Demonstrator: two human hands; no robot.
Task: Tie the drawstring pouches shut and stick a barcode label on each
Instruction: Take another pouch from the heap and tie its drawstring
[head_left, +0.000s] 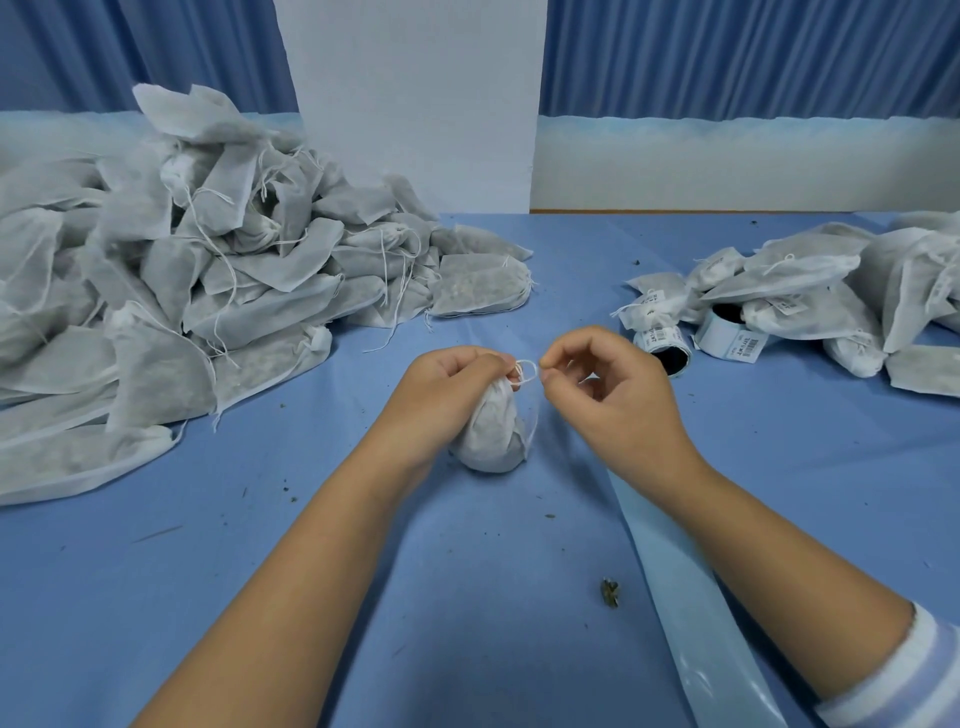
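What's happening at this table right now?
A person is tying a small white pouch on the blue table. The left hand grips its gathered neck while the right hand pinches the drawstring, looped between them. No label shows on it. A pile of pouches lies left; labelled pouches and label rolls sit right.

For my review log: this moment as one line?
step: tying | left hand: grips pouch neck | right hand: pinches drawstring | label rolls: untouched
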